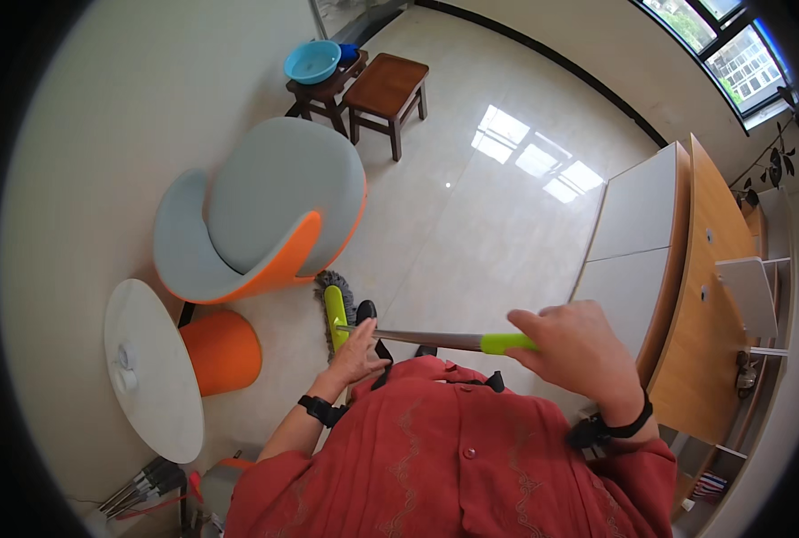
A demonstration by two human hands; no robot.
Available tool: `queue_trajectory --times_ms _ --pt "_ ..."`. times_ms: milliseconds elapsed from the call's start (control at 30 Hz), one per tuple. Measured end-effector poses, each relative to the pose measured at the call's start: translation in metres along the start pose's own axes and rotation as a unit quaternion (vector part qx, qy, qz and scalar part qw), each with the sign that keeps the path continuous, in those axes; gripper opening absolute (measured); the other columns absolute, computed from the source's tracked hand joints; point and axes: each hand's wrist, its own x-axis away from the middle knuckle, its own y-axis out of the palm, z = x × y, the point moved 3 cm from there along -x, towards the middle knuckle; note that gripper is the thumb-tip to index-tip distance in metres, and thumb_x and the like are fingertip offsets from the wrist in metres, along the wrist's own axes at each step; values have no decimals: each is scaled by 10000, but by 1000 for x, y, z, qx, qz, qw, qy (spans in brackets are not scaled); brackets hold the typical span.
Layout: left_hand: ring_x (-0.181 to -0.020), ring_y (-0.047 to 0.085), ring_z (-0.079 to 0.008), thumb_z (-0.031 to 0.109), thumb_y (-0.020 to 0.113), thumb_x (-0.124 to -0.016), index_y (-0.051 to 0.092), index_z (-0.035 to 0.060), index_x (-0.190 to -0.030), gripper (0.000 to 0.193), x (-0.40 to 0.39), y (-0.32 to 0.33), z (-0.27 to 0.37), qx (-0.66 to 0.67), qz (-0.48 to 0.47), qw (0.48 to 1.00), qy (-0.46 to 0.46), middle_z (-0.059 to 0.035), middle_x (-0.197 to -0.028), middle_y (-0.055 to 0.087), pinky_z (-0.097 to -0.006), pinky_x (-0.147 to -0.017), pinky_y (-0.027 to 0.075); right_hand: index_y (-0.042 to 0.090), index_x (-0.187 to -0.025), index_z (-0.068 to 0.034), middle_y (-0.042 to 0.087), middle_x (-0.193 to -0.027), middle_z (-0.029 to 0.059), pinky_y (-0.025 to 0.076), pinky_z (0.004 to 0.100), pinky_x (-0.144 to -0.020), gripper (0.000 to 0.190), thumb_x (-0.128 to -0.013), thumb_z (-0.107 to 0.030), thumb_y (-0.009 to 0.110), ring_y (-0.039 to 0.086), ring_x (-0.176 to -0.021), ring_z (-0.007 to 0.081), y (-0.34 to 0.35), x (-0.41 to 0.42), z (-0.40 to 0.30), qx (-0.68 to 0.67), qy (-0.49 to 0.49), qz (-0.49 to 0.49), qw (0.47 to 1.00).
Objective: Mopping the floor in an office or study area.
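A flat mop with a metal pole [426,339] runs across in front of my red shirt. My right hand [567,346] is closed around its green grip [504,343]. Beside the pole's lower part is my left hand [356,360], fingers partly spread; whether it touches the pole is unclear. The mop's green head [335,316], with a grey fringed pad [346,286], lies on the floor just by my shoe [366,311] and the grey and orange armchair [285,195].
A round white table [150,370] with an orange base stands at left. Farther off are a wooden stool [389,84] and another bearing a blue basin [313,62]. A wooden desk [702,269] and white-fronted cabinet [631,208] stand at right. The tile floor [433,235] reflects the window.
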Motion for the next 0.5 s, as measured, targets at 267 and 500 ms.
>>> queue_trajectory --times_ms 267,500 --pt "-971 577 -302 258 709 -694 384 109 -1286 691 -64 -27 97 32 -44 994 91 -116 -1083 598 -379 -834 469 534 -807 -39 544 -545 95 435 385 -511 164 -791 -199 567 583 -537 273 -10 -30 -6 44 -142 -60 987" --pt "-750 591 -356 103 566 -731 572 176 -1081 357 -154 -8 122 102 -34 984 143 -137 -833 627 -388 -653 501 615 -777 -75 561 -575 80 448 361 -518 128 -809 -195 584 592 -569 256 -21 -70 87 70 -119 -93 986"
